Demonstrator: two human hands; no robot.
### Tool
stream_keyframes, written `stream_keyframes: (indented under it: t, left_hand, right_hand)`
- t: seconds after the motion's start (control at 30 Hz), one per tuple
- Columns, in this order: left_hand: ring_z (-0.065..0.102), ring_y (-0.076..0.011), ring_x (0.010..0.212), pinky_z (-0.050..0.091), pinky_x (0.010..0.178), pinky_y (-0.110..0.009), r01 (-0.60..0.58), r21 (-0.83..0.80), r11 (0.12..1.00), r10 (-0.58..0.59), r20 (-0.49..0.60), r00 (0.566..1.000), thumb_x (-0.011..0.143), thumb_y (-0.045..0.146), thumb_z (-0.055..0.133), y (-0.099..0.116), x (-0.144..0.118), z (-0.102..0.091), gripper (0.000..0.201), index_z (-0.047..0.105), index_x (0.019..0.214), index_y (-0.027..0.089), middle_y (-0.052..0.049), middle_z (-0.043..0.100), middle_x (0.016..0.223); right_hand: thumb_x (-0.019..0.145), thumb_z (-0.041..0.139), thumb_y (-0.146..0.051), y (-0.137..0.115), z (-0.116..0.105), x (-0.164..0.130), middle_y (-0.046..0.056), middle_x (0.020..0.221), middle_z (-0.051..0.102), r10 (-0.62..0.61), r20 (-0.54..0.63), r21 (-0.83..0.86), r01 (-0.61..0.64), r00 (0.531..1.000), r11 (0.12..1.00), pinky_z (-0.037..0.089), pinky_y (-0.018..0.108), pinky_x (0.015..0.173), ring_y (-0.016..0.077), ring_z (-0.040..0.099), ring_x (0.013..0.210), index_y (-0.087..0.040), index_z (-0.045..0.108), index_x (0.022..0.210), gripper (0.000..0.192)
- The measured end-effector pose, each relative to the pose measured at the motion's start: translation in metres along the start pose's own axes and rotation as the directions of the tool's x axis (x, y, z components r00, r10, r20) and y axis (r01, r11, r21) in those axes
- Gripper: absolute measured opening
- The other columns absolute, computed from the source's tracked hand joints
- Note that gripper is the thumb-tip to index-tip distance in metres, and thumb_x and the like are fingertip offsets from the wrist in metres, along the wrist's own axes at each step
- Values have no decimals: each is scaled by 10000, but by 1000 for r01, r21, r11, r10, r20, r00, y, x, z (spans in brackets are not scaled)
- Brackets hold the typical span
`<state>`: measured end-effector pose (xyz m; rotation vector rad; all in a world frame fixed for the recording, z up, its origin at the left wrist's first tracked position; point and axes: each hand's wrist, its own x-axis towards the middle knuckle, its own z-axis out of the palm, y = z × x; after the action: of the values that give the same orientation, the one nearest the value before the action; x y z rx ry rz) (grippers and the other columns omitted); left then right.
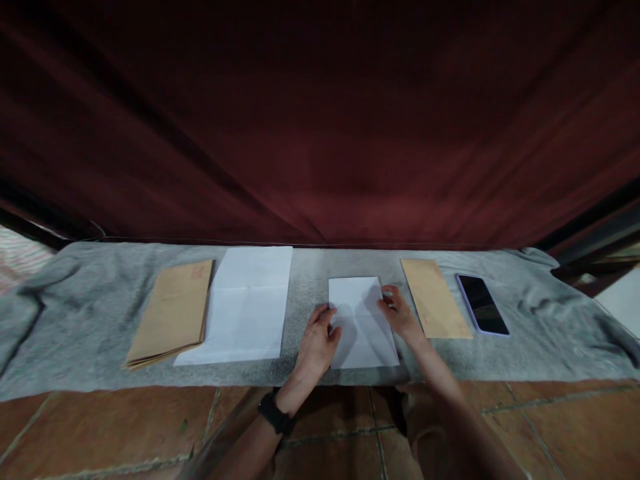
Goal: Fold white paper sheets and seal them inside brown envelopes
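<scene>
The left hand (317, 343) pressed flat on the left edge of a folded white sheet (363, 322) lying at the cloth's centre; the right hand (397, 312) pinched its right edge at three o'clock. A brown envelope (435, 298) and a smartphone (483, 304) lay further toward three; a white paper stack (245, 303) and a pile of brown envelopes (173, 312) lay toward nine, all on the grey cloth (75, 320).

A long surface covered with a grey fleecy cloth (100, 313) carries a small white folded sheet (363, 320). Left of it lie a large creased white paper (245, 307) and stacked brown envelopes (173, 313); right of it, one brown envelope (435, 297) and a black phone (483, 305).
</scene>
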<state>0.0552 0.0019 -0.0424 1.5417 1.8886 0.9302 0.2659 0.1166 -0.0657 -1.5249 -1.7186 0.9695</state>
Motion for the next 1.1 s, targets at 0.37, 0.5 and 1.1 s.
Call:
stream_keyframes:
  t: [0.37, 0.5, 1.1]
  left_hand:
    - [550, -309, 1294, 488, 1092, -493, -222, 357, 907, 213, 67, 975, 923, 172, 509, 3, -12, 1, 365, 611, 1272, 192, -127, 561, 1431]
    - [527, -318, 1317, 455, 1107, -517, -299, 418, 858, 282, 104, 954, 977, 287, 492, 12, -18, 4, 330, 603, 1278, 208, -125, 529, 1472]
    - [281, -275, 1515, 301, 1219, -476, -518, 383, 765, 438, 282, 854, 961, 573, 489, 22, -44, 42, 680, 379, 1511, 188, -137, 328, 1628]
  right_hand:
    - [724, 549, -199, 9, -14, -13, 33, 1001, 645, -51, 92, -22, 53, 994, 998, 523, 326, 729, 150, 603, 704, -224, 678, 977, 285]
    - [712, 545, -141, 7, -15, -12, 38, 1030, 646, -70, 100, -73, 78, 993, 994, 538, 348, 802, 160, 621, 748, -226, 689, 1015, 347]
    - [780, 472, -146, 2, 1, 8, 61, 1205, 721, -170, 56, -16, 171, 984, 985, 491, 430, 1031, 229, 657, 1116, -239, 706, 1166, 460]
